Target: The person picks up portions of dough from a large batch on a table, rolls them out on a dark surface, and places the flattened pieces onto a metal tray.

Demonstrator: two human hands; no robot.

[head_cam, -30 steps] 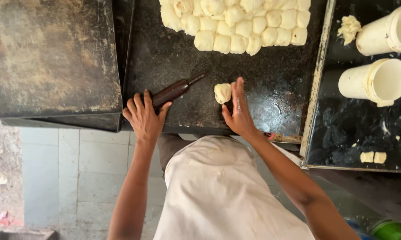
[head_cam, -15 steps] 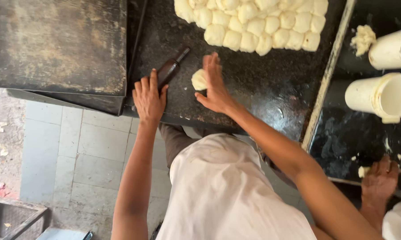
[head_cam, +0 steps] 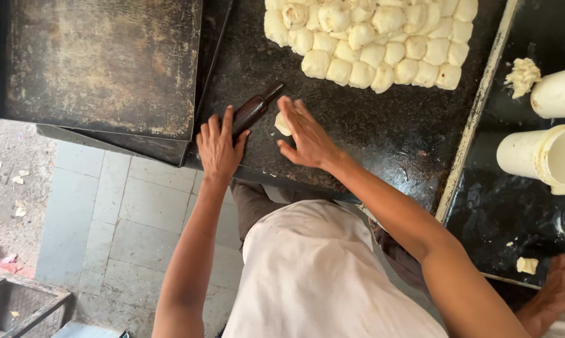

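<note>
While my right hand (head_cam: 307, 134) lies flat and open over the dough piece (head_cam: 282, 124) at frame centre, nothing is gripped. Just left, my left hand (head_cam: 218, 145) rests spread on the dark rolling pin (head_cam: 254, 109), fingers uncurled.

My right hand (head_cam: 307, 134) covers most of the dough piece (head_cam: 283, 124) near the middle of the frame, so I can't tell its shape, and my left hand (head_cam: 218, 145) hides the lower end of the dark rolling pin (head_cam: 255, 109). The block of dough balls (head_cam: 373, 40) runs off the top edge, and the two white cups (head_cam: 549, 128) are cut by the right edge. At the lower right corner another person's hand (head_cam: 561, 285) is cropped off.
</note>
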